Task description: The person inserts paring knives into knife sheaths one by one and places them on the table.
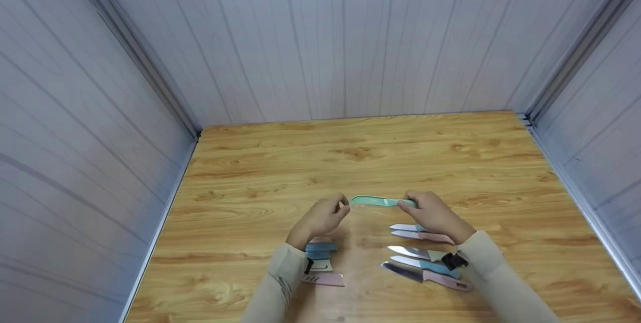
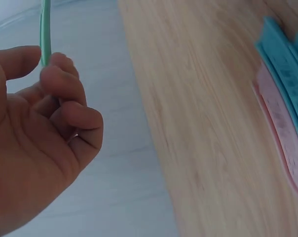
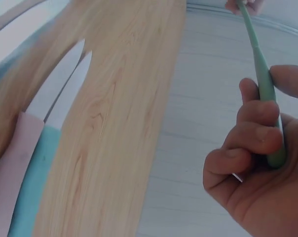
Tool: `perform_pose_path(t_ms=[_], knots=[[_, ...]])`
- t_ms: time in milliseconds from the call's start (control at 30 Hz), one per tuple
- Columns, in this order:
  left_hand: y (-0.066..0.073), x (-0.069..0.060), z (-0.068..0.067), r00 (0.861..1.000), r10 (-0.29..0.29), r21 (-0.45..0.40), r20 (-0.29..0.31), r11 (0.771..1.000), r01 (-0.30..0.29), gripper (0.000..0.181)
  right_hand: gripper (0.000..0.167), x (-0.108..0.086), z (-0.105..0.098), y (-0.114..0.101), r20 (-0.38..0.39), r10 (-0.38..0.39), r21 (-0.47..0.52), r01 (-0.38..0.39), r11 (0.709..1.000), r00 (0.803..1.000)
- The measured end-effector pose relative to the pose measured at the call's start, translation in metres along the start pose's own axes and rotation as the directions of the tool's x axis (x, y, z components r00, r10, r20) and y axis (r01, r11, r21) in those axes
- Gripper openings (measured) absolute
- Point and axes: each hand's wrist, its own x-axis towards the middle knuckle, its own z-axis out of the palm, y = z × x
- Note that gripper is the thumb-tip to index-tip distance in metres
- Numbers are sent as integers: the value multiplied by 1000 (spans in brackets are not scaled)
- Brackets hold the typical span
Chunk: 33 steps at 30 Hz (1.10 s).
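Observation:
A green knife (image 1: 408,203) with a green sheath (image 1: 370,200) over its blade is held level between both hands above the table. My right hand (image 1: 436,215) grips the handle (image 3: 265,84), its fingers curled round it. At the other end, my left hand (image 1: 320,218) pinches the sheath's tip (image 2: 45,34) between thumb and forefinger; its other fingers are curled. Below the right hand lie several bare knives, among them a pink-handled one (image 1: 445,281) and a blue-handled one (image 1: 440,267). Under the left wrist are several sheaths, including pink (image 1: 328,279) and blue (image 1: 321,247) ones.
The wood-grain table (image 1: 350,157) meets pale panelled walls (image 1: 320,42) at the back and both sides. The bare blades on the right point left towards the sheaths, with a strip of tabletop between the two groups.

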Motion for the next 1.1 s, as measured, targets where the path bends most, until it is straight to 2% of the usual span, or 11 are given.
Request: perform_pose_path(t_ms=[100,233,400,533,633,867,1100], knots=[[-10,-5,-7,999,-44,26,-11,999,44,25,26,8,-2,4,-41,57,-8,-57,998,998],[-20,-15,-11,998,-70,67,-3,995,70,24,22,22,-1,10,-75,117,-23,-119,993,990],[-33,-24,-9,997,-82,104,5,991,81,25,21,44,5,17,-73,172,-38,-175,984,982],[-43,-30,-8,995,-95,123,-2,988,95,23,25,61,14,21,-64,202,-98,-207,973,977],[-46,-37,-8,992,-126,119,2,985,125,21,26,73,22,23,-71,228,-128,-235,963,971],[-48,-46,-3,974,-228,87,17,970,226,15,31,93,39,26,-82,272,-163,-282,945,959],[-52,-49,-1,975,-224,115,-10,968,224,17,38,109,48,23,-100,343,-156,-355,922,934]])
